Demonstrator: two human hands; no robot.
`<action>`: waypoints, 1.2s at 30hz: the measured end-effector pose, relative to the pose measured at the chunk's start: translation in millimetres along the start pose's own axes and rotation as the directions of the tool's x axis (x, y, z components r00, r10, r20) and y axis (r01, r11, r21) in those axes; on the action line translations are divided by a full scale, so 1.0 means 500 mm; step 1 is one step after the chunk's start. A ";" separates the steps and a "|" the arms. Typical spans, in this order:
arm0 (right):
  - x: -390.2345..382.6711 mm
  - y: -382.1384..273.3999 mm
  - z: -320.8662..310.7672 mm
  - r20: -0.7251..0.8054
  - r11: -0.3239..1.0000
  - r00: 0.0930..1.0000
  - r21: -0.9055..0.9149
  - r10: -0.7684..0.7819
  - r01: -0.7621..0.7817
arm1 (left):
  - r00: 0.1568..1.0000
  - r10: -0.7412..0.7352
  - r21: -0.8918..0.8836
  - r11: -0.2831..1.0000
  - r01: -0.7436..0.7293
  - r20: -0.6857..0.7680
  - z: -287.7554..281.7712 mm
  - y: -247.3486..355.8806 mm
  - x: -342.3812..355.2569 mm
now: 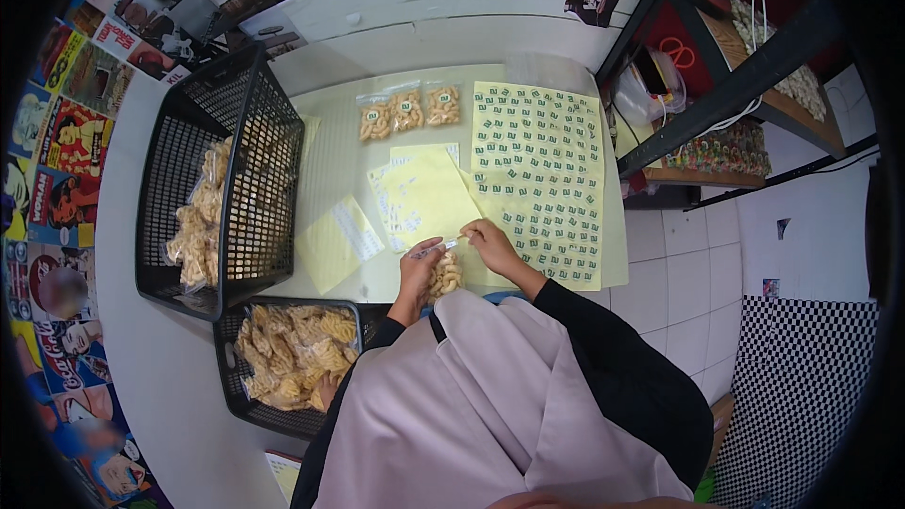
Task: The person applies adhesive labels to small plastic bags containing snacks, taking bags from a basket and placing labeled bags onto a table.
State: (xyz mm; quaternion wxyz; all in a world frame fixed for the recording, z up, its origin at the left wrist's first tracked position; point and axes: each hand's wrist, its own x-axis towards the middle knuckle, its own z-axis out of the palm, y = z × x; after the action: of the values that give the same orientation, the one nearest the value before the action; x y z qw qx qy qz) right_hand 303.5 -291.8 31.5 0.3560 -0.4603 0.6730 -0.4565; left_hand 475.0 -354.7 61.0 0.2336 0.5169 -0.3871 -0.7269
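Observation:
A clear plastic bag of pale, curled snacks [445, 277] is upright at the table's near edge, close against my body. My left hand [413, 279] is closed on its left side, near the top. At the bag's upper right, my right hand [497, 251] is closed in a pinch on the top edge. Just beyond my hands lie yellow backing sheets [429, 190], some bearing leftover white bits. On the right lies a large yellow sheet of round labels with green print [537, 179]. Three filled snack bags [407, 110] with round labels stand in a row at the back.
A tall black plastic basket [259, 184] on the left holds several snack bags. Nearer me, a lower black crate [356, 320] is full of bagged snacks; a skin-coloured shape shows at its right side. On the right is a dark-framed shelf [726, 66] with cables and a clear tub.

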 end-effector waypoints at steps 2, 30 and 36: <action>0.002 -0.055 -0.016 0.011 1.000 1.000 -0.022 -0.010 0.010 | 1.000 0.010 -0.007 1.000 -0.010 -0.017 -0.003 0.006 0.005; 0.015 -0.071 -0.007 0.059 0.994 0.994 -0.065 0.091 -0.087 | 0.986 0.159 0.143 0.976 -0.166 0.056 0.015 0.020 0.019; 0.036 -0.026 -0.026 0.049 0.941 0.977 0.265 0.206 -0.211 | 0.953 0.300 0.263 0.923 -0.281 -0.034 -0.001 0.004 0.033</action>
State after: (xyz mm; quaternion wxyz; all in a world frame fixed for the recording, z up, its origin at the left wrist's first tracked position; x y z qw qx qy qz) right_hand 289.7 -307.3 46.7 0.4685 -0.3387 0.6460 -0.4985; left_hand 469.7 -368.2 53.2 0.2843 0.5059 -0.5407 -0.6090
